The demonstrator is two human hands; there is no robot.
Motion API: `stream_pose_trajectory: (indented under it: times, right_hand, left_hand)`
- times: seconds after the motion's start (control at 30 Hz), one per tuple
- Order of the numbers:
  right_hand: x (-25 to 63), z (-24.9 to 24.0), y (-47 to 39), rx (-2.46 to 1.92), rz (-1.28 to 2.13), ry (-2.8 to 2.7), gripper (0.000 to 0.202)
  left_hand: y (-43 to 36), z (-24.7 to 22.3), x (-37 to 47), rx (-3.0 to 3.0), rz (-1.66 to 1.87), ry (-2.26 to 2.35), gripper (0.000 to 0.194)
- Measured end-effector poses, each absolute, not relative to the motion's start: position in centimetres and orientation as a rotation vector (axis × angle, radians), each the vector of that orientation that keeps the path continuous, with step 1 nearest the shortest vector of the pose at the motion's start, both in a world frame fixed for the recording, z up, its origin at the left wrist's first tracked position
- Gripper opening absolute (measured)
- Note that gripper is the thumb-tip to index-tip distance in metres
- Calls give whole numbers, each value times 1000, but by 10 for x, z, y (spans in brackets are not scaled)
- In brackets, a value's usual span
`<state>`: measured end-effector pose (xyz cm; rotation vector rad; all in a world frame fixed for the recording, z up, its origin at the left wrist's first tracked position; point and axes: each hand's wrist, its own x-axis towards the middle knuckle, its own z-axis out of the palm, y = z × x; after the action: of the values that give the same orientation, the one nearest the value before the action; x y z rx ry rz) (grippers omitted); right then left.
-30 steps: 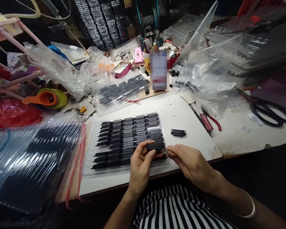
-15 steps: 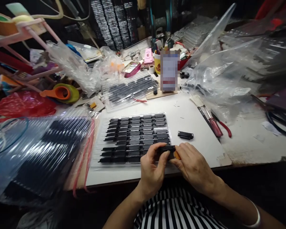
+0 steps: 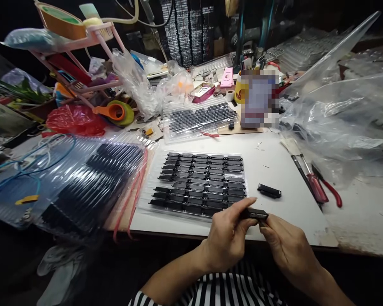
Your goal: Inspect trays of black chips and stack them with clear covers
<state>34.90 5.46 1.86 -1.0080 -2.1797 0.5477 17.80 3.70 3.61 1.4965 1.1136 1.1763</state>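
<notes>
Between my fingertips, just in front of the tray, is a small black plastic part [image 3: 258,213] with pale markings along its edge. My left hand [image 3: 228,238] grips its left end between thumb and fingers, with the index finger stretched along the top. At the right end, the closed fingers of my right hand [image 3: 287,238] pinch it; their tips are partly hidden. A similar black part [image 3: 270,191] lies alone on the white board beyond my hands. To the left, a clear plastic tray [image 3: 147,204] holds rows of such black parts.
Right of the board lie a red-handled screwdriver [image 3: 317,187], red-handled pliers [image 3: 333,193] and a brush [image 3: 292,146]. Plastic-wrapped trays [image 3: 79,187] cover the left side. Another tray [image 3: 198,117], a phone [image 3: 258,100] and a yellow mug [image 3: 240,89] stand behind. Clear bags [image 3: 335,114] crowd the right.
The camera view has swung left, so everything sits further right. My hands have tilted the black part, and its marked edge now shows. An orange piece seen by my right fingers is no longer visible.
</notes>
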Motion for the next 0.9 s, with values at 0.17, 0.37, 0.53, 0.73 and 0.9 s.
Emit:
stream_pose_trajectory:
  times: [0.17,0.37,0.53,0.73,0.9]
  right_hand:
    - [365,36,65,-915,605,-2162,26]
    - [365,44,64,-791,838,-2165,27]
    - [362,48,59,-775,844,-2158,29]
    - [360,48,61,-648,482,-2167,33]
    - [364,43,57,-613,369,-2119,40]
  left_hand:
    - [35,29,170,1209,1070,1128,24]
    - [31,31,173,784,965,687,32]
    - [29,28,175,611,1009,602,24]
    - [25,30,183,585,1137,657,19]
    - [24,31,186,649,1178,734,16]
